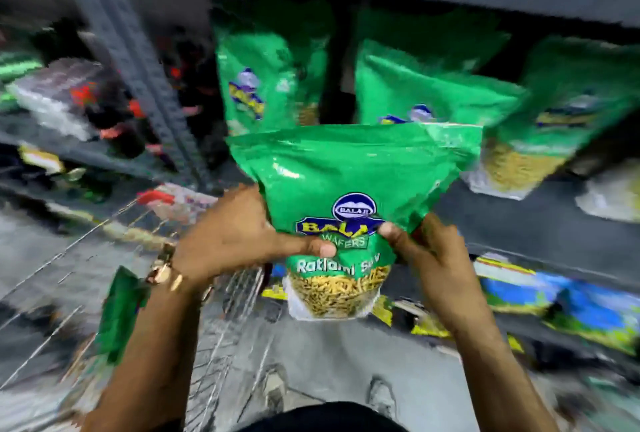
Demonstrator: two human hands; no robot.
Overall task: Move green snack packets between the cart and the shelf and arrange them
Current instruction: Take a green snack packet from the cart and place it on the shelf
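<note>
Hands hold one green packet point(343, 189) upright above the wire cart point(221, 334), top edge up: left hand point(239, 234) and right hand point(436, 258) each keep a tight grip on its sides. Yellow sticks fill its clear bottom. Farther back, three green packets point(429, 92) stand on the shelf point(519, 220).

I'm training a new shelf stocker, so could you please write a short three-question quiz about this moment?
1. True or false: only one hand holds the green packet.
2. Which wrist carries the gold watch: A left, B right?
3. What word is printed under "Balaji" on the held packet?

Key:
1. False: the left hand and right hand both grip it.
2. A.
3. "Wafers".
</note>
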